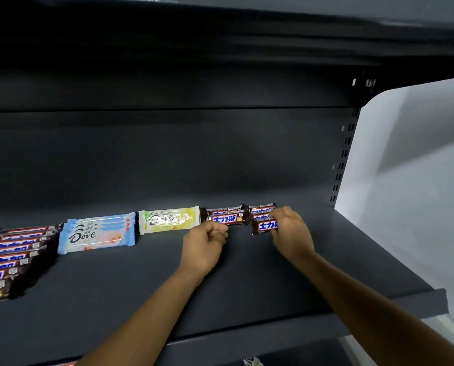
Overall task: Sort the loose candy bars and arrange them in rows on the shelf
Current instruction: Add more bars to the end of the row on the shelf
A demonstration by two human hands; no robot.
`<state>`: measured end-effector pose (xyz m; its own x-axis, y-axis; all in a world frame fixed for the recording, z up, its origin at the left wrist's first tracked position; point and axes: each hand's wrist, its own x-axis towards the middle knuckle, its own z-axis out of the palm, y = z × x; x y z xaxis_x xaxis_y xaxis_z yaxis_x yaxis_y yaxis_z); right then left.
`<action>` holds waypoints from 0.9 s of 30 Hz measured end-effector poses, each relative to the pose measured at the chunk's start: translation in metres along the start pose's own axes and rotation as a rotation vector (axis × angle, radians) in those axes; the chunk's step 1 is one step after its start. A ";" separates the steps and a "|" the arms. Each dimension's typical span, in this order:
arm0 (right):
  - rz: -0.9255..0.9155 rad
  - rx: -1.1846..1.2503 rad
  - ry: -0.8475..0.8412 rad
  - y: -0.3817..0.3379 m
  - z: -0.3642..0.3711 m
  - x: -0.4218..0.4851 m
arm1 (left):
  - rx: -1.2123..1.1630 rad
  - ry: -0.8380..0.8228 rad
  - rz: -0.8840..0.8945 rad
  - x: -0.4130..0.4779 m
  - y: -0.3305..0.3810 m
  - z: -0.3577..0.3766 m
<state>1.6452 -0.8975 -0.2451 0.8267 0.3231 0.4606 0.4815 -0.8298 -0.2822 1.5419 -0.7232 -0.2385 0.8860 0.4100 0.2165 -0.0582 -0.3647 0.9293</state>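
Two bare forearms (146,313) reach onto a dark grey shelf (141,286). The right hand (291,231) curls its fingers round the end of a Snickers bar (264,226) at the front of a short row toward the shelf's right end. The left hand (204,245), fingers curled, sits against the neighbouring Snickers row (227,218), and whether it holds anything cannot be told. Further left lie a yellow Dove bar (169,220), blue Dove bars (96,237) and a long Snickers row (6,260).
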 end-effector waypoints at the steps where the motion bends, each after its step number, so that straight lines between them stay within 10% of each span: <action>1: 0.000 0.005 0.002 0.001 0.001 0.002 | 0.013 0.006 0.007 0.000 -0.002 0.000; 27: 0.045 0.085 0.048 -0.001 -0.001 0.003 | 0.230 0.013 0.101 -0.006 -0.006 -0.001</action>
<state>1.6468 -0.8965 -0.2429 0.8344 0.2626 0.4847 0.4687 -0.8008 -0.3730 1.5361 -0.7223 -0.2450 0.8750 0.3719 0.3100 -0.0389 -0.5843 0.8106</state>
